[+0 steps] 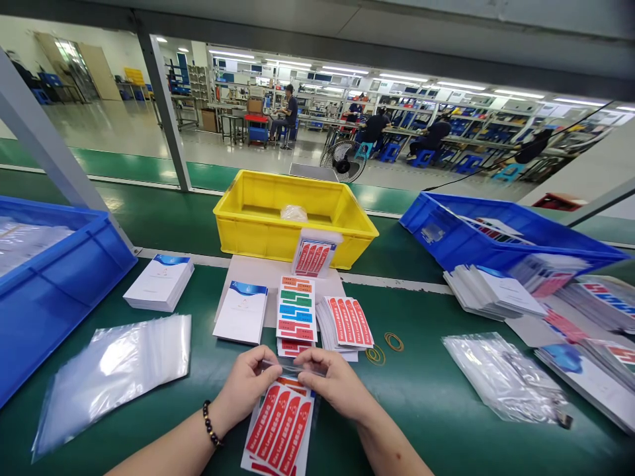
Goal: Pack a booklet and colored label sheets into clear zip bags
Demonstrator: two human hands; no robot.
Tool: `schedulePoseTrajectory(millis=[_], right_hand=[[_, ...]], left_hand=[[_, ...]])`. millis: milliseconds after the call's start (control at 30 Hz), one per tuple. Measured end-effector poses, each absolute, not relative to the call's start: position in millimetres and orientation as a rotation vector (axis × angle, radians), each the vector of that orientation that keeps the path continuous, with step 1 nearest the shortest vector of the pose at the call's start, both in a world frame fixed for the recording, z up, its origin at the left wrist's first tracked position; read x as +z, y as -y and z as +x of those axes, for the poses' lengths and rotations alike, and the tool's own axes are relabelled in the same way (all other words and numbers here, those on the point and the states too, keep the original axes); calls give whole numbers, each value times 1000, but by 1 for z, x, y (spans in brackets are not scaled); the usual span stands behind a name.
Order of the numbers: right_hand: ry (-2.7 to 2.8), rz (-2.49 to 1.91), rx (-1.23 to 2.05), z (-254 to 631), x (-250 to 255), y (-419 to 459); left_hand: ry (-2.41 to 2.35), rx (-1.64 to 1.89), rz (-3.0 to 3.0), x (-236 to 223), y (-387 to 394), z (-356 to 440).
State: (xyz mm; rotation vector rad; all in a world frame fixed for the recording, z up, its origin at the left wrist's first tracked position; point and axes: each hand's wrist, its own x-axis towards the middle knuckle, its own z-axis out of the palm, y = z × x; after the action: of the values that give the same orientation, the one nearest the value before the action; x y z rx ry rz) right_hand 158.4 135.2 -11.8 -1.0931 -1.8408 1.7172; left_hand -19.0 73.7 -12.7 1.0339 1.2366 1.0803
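My left hand (pixel 252 380) and my right hand (pixel 333 380) each pinch the edge of a clear plastic bag (pixel 289 367). Right below them are red-and-white sticker sheets (pixel 280 426), one with an orange part showing at its top. Whether these sheets are inside the bag or under it, I cannot tell. Just beyond my hands stand a stack of multicoloured sticker sheets (pixel 296 309), a fanned pile of red sticker sheets (pixel 348 322) and a stack of white booklets with blue tops (pixel 241 313).
Clear bags (pixel 119 370) lie left, beside another booklet stack (pixel 159 283). A yellow bin (pixel 297 231) with a packed sticker bundle (pixel 314 254) against it stands ahead. Blue bins (pixel 64 271) flank both sides. Rubber bands (pixel 393 342) and a bagged pile (pixel 501 373) lie right. People sit far behind.
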Motion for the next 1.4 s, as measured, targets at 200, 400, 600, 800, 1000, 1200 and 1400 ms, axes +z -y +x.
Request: schedulePoseTrajectory(millis=[200,400,600,800,1000,1200,1400], right_hand=[[1824,-1069,1698,153,-12,-134],[1934,-1033,1470,148,-8,-131],[2074,-1014,1364,141,-4,-122],[2221,-883,1222,149,-5,-122],[2158,-829,901,157,-8,-130],[2047,-822,630,156,-11,-132],[2018,-777,615,159,-10,-132]], left_hand=[[-1304,1099,1094,-11,-74,-19],[-1330,1104,1101,-13,-73,-18],[-1288,1079,1152,-17,-73,-10],[-1310,1056,1336,-16,-70,-12],[-1291,1419,1780,-13,-65,-26],[-1404,1439,1831,-3,-58,-37],[-1969,967,1737,25,-36,-89]])
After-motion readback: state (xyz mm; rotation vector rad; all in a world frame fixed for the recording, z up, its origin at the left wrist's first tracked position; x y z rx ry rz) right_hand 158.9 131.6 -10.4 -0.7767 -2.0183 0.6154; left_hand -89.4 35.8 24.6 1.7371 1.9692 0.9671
